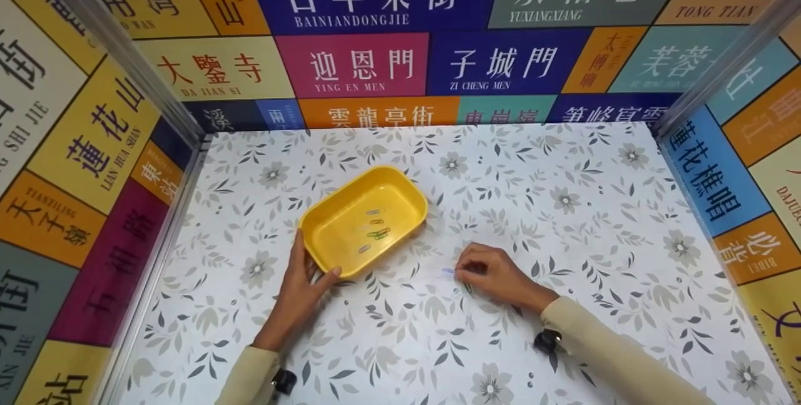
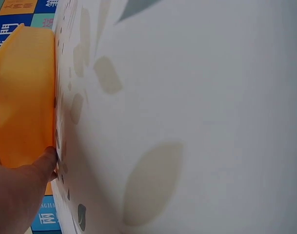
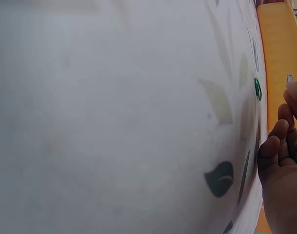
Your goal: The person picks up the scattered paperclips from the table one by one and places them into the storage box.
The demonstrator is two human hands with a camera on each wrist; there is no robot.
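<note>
A yellow plastic tray (image 1: 325, 251) stands on the patterned table, with several small paper clips (image 1: 378, 234) on its floor. My left hand (image 1: 304, 292) holds the tray's near left corner, thumb on the near side and fingers along the left side. In the left wrist view the thumb (image 2: 41, 165) lies against the tray's outer wall. To the right of the tray, my right hand (image 1: 497, 272) pinches a blue paper clip (image 3: 289, 78) between thumb and forefinger, low over the table. A green paper clip (image 3: 258, 89) lies on the table beside that hand.
The table (image 1: 388, 355) has a white covering printed with grey leaves and flowers. Panels with coloured street-name blocks (image 1: 366, 64) rise at the back and both sides, with clear strips along the corners (image 1: 156, 205).
</note>
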